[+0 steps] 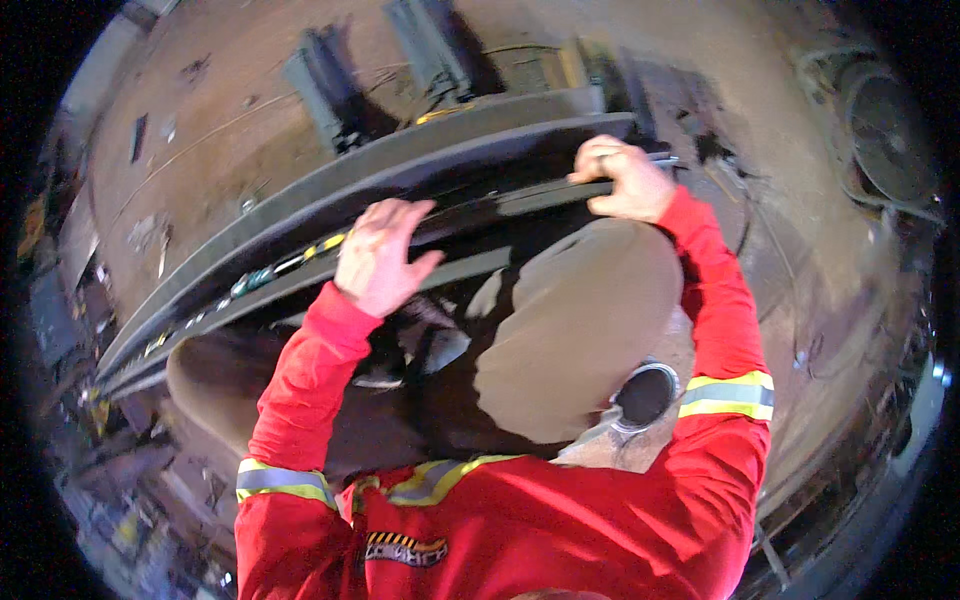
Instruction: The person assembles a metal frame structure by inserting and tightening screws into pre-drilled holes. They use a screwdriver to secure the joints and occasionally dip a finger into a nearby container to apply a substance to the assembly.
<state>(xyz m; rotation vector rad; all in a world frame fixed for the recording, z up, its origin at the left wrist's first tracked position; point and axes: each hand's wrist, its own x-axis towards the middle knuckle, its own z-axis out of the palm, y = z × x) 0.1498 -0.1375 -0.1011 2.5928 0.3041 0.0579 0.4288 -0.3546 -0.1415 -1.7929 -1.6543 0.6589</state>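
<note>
Seen from above, at the centre of the frame: left hand point(378, 255) laid flat on a long dark steel beam point(330, 205), fingers point(400, 215) spread and pointing toward the upper right, palm down on the beam's near edge, gripping nothing. Right of centre, right hand point(622, 180) curled at the beam's right end, fingers point(598, 152) bent and pressed together over the top edge, thumb tucked below; seemingly closed on a thin dark rod point(540, 193) running along the beam, though not possible to tell for sure. Beam stretching in a bent arc from lower left of the frame to upper right, made of stacked flat flanges, with a strip of yellow and green markings point(285, 265) along its lower ledge just left of the left hand. Both arms in red sleeves point(720, 300) with yellow-and-grey reflective bands point(727, 396), entering from the lower edge. Below the hands, tan trouser legs point(585, 320) and a dark gap between them. Upper part of the frame: dusty brown concrete floor point(230, 120) with two dark upright steel pieces point(320, 85) behind the beam. Far upper right: a round fan-like unit point(885, 125). Lower left: scattered scrap and debris point(120, 470), too blurred to identify.
</note>
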